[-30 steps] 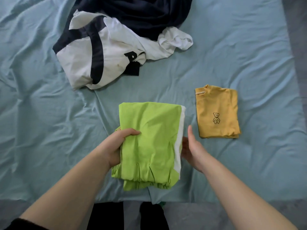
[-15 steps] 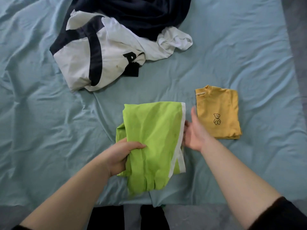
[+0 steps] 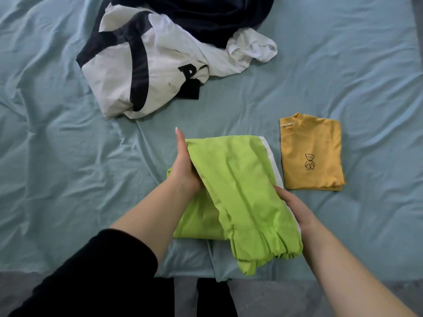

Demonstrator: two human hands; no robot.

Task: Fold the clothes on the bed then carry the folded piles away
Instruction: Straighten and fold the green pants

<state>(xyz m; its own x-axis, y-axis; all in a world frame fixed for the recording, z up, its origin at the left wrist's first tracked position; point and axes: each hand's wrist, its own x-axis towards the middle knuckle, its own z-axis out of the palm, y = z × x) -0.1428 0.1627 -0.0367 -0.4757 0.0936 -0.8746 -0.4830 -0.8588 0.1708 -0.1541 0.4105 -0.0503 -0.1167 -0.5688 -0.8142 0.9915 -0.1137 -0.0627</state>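
We're looking at the lime-green garment (image 3: 240, 191), half folded, lying on the bed sheet (image 3: 57, 156) near its front edge, between both hands. The top layer is running diagonally, with its gathered cuffs (image 3: 263, 255) ending up on the wrist side of the right-hand fingers, near the sheet's edge. Its white stripe (image 3: 272, 161) is running along the edge nearest the right thumb.

Left hand (image 3: 184, 172): we're seeing it edge-on against the garment's left side. Its fingers (image 3: 179, 143) are lying straight and pressed together, and the longest fingertip is poking just past the garment's far corner. The thumb is hidden by fabric, so we can't tell how it sits.

Right hand (image 3: 295, 209): it's gripping the garment's right edge, thumb lying on top by the stripe. The other fingers are going under the cloth, so we can't tell their spread.

Just beyond the right thumb, a folded yellow shirt (image 3: 311, 138) is lying flat on the sheet with its bear print (image 3: 309, 161) facing up. It's just beside the green garment, and we can't tell whether they're touching.

Well beyond the left fingertips, a crumpled white-and-navy top (image 3: 119, 72) is lying unfolded, with a dark navy garment (image 3: 206, 17) overlapping its far side.

A black sleeve (image 3: 103, 271) is covering the left forearm below the wrist. The right forearm is showing bare. Grey floor (image 3: 274, 298) is showing past the bed's front edge.
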